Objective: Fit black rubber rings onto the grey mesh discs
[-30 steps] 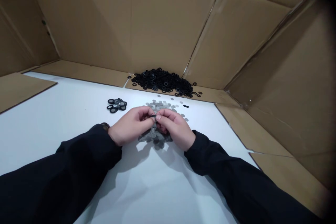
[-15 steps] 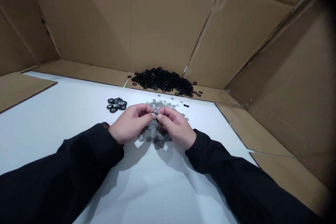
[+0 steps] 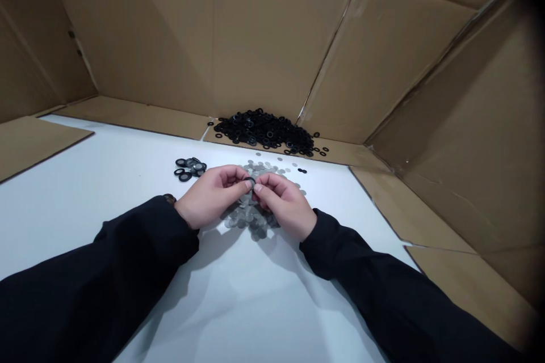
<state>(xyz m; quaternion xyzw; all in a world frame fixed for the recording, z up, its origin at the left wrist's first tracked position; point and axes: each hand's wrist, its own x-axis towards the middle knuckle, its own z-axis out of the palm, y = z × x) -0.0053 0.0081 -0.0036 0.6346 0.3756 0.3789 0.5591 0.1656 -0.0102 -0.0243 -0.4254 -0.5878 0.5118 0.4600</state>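
Observation:
Between my hands is a small black ring [image 3: 250,181], with what looks like a grey disc inside it. My left hand [image 3: 216,193] pinches its left side with thumb and fingers. On the other side, the thumb and fingertips of my right hand [image 3: 286,201] are closed on it too. Below and behind my hands lies a spread pile of thin grey mesh-like discs [image 3: 256,224], partly covered by the hands. Left of my left hand is a small group of black rings [image 3: 184,177], several of them with grey discs in their centres.
A large heap of black rings [image 3: 264,129] lies at the back on a cardboard strip [image 3: 128,117]. Cardboard walls [image 3: 264,28] enclose the white table [image 3: 255,306] at the back and sides. Two small black pieces [image 3: 302,171] lie right of the disc pile.
My fingers have tilted the ring slightly, so more of its black rim shows. My left hand has shifted a little up and left; the piles stay as they were.

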